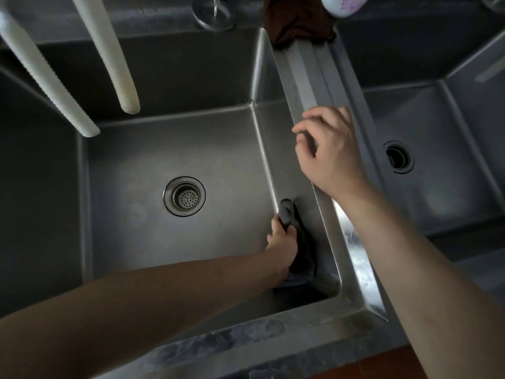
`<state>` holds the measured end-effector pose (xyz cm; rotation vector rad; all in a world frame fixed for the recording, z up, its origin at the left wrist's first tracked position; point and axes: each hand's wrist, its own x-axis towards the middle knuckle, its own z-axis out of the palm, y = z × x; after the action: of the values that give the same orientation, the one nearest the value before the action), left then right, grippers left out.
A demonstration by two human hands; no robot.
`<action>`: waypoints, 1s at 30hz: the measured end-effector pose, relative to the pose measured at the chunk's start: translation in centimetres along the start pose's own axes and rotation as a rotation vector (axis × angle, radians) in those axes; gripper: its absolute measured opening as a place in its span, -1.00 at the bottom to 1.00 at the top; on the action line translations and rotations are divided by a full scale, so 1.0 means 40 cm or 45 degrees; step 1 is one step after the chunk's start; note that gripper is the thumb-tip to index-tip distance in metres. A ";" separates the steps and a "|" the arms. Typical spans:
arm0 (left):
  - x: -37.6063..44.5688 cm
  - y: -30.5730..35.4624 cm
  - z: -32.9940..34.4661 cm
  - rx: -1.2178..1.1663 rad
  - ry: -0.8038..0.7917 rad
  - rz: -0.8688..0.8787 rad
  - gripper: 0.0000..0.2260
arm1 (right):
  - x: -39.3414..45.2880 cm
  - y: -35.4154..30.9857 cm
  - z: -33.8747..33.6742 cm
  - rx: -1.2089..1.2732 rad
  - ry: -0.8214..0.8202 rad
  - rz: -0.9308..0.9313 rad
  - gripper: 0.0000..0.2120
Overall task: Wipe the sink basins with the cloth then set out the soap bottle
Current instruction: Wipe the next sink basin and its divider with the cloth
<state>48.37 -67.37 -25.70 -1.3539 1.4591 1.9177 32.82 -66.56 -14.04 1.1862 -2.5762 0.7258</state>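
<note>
Left hand down inside the left basin, fingers clamped on a dark grey cloth. Cloth bunched at the basin's near right corner, pressed where the floor meets the right wall; one rounded end pokes up past the fingertips, the rest trails toward the near wall. Left forearm reaches in across the front rim from the lower left. Round strainer drain in the middle of the basin floor, well apart from the cloth. Right hand rests on the steel divider between the two basins, fingers loosely curled together, gripping nothing that I can see. Right basin beyond it, its own dark drain opening near the divider side. Soap bottle, white with a coloured label, only its lower part in frame at the top edge, standing at the far end of the divider just beside a dark brown rag draped over the back ledge. Two pale hoses hang down over the left basin from the upper left, ends clear of the floor. Round metal fitting on the back ledge. Front tabletop edge mottled grey; bright glare on the near part of the divider.
</note>
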 end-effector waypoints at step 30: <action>-0.013 0.036 0.010 0.015 0.106 0.351 -0.89 | 0.007 0.003 -0.003 0.095 0.179 0.124 -0.78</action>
<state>47.35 -67.46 -24.52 -1.2968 1.7749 2.0336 32.54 -66.63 -13.86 0.9975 -2.5242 0.8990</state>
